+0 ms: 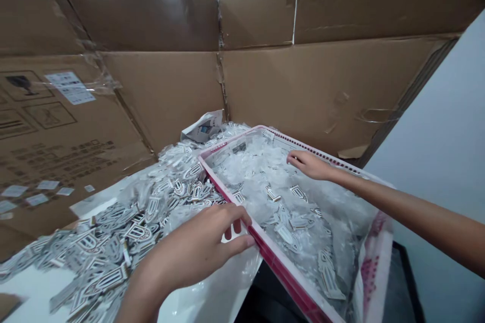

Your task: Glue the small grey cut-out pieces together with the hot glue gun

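A large pink-and-white plastic crate [290, 272] holds clear plastic bags and several flat grey-and-white striped pieces [287, 237]. My left hand [200, 245] is at the crate's near left rim, its thumb and index finger apart with their tips at the rim and nothing visible between them. The other fingers of that hand curl downward, partly hidden. Over the crate's contents, near the far right side, is my right hand [309, 165]. Its fingers are curled closed, and whatever they may hold is hidden.
A big heap of striped pieces [113, 247], some in plastic, covers the white table [53, 282] at left. Tall cardboard walls [174, 91] stand behind. A crumpled printed sheet [202, 127] lies at the back corner. Something black [261, 292] is under the crate.
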{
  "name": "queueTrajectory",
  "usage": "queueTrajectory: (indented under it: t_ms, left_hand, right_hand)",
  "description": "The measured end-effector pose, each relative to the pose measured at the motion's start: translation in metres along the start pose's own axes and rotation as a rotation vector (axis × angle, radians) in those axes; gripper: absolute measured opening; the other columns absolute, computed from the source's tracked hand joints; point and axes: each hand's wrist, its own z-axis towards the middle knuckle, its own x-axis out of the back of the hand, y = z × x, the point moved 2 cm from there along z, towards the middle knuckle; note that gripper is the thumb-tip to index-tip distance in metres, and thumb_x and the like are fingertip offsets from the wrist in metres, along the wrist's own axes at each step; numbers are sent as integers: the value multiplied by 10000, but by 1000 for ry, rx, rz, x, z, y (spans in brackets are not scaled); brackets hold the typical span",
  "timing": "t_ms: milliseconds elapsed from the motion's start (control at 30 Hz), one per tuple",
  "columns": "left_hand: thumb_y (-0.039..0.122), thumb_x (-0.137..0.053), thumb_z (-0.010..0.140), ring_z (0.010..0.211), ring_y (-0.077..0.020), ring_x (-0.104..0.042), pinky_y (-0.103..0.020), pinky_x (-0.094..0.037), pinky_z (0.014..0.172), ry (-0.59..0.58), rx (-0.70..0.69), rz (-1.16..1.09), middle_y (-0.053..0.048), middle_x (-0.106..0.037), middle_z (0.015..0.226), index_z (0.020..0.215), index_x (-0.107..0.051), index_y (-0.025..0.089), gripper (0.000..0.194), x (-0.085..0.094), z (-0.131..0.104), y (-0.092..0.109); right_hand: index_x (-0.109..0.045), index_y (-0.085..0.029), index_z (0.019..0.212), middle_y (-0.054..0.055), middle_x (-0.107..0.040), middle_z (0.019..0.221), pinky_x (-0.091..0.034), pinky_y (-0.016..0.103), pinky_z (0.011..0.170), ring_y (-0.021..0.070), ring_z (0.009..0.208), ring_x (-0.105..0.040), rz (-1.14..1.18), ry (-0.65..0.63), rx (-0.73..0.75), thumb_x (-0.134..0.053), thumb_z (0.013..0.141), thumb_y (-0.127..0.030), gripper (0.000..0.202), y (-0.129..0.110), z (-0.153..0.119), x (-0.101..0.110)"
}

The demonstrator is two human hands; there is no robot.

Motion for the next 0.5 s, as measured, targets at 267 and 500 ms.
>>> queueTrajectory:
  t_ms: [267,500]
  left_hand:
    - [562,-555,1012,1093,-261,-669,-369,-525,965,15,94,-53,-42,-733,1221,1248,-705,321,369,-17,-45,-11]
    - [647,-522,1014,1200,-278,-645,-372,-535,1029,94,126,-53,-22,-705,1335,1271,-685,373,410,-30,-87,-27]
  right_hand:
    - [-702,-175,1222,160,-737,1201,-530,406,922,286,1034,-685,29,-251,43,-477,1051,-453,397,-28,17,-29]
    - [-713,-133,1217,189,-734,1279,-492,397,995,287,1095,-695,-88,-211,0,-535,996,-282,320,-25,13,-28]
